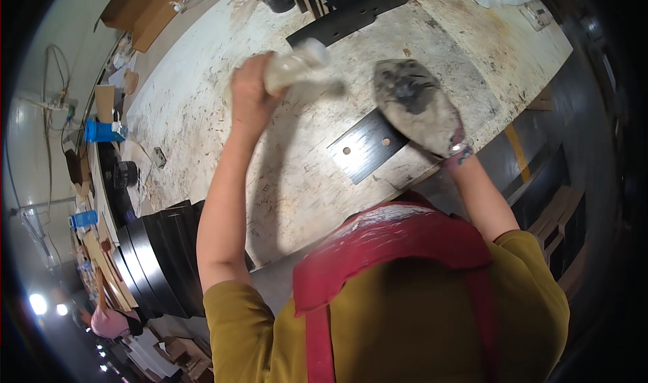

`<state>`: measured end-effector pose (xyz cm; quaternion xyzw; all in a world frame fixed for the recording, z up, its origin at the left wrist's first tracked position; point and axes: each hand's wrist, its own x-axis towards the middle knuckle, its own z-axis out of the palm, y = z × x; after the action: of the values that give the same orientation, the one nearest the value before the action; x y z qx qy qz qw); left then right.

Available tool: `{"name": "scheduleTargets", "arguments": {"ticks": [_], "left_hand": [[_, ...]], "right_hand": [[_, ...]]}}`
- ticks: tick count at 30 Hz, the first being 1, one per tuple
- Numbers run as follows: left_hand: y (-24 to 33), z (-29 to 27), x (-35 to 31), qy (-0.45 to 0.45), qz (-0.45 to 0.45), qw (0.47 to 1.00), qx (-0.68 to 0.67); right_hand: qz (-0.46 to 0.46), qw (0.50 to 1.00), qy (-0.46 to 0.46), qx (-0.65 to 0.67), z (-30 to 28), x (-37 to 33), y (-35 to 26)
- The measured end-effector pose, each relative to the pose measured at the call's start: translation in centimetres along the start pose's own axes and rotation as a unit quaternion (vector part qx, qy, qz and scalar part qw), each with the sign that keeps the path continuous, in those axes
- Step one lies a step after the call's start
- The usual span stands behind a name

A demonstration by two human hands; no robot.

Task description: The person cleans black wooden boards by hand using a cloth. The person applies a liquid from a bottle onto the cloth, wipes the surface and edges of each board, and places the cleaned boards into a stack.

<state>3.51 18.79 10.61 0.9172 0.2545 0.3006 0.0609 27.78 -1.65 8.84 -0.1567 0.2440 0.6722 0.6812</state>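
Left hand point(248, 89), bare, closed tight around a crumpled pale rag or plastic wad point(300, 66), raised at centre-top of the frame. Right hand point(417, 106), in a dirty grey work glove, fingers spread flat just above a flat black metal plate with two holes point(366, 145) lying mid-frame on the scuffed white workbench point(202, 113). Plate overhanging near the bench's lower edge: likely to slide off if bumped.
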Motion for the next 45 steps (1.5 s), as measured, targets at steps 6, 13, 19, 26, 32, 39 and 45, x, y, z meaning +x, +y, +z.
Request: {"name": "scheduleTargets", "arguments": {"ticks": [6, 13, 19, 26, 32, 39, 45], "left_hand": [[-7.4, -0.9, -2.6, 0.177, -0.378, 0.886, -0.2], [-4.8, -1.2, -6.2, 0.214, -0.353, 0.91, -0.046], [13.2, 5.0, -12.9, -0.177, -0.19, 0.962, -0.084], [13.2, 7.5, -13.8, -0.085, -0.165, 0.978, -0.094], [12.9, 7.9, -14.1, -0.079, -0.162, 0.978, -0.1], [13.1, 8.0, -14.2, -0.07, -0.151, 0.982, -0.093], [13.2, 7.9, -14.2, -0.08, -0.145, 0.983, -0.078]], "right_hand": [[-0.098, 0.944, -0.217, -0.229, -0.9, -2.5, -3.7], [-0.12, 0.927, -0.116, -0.337, 0.2, -2.9, -4.8], [-0.403, 0.125, -0.041, -0.906, -3.8, 2.7, -2.0], [-0.376, 0.037, -0.024, -0.926, -0.4, 5.8, -4.1], [-0.305, 0.003, -0.123, -0.944, -0.4, 5.5, 0.5], [-0.262, -0.027, -0.102, -0.959, -1.1, 4.9, 3.5], [-0.287, 0.006, -0.011, -0.958, -0.3, 5.9, -0.5]]}}
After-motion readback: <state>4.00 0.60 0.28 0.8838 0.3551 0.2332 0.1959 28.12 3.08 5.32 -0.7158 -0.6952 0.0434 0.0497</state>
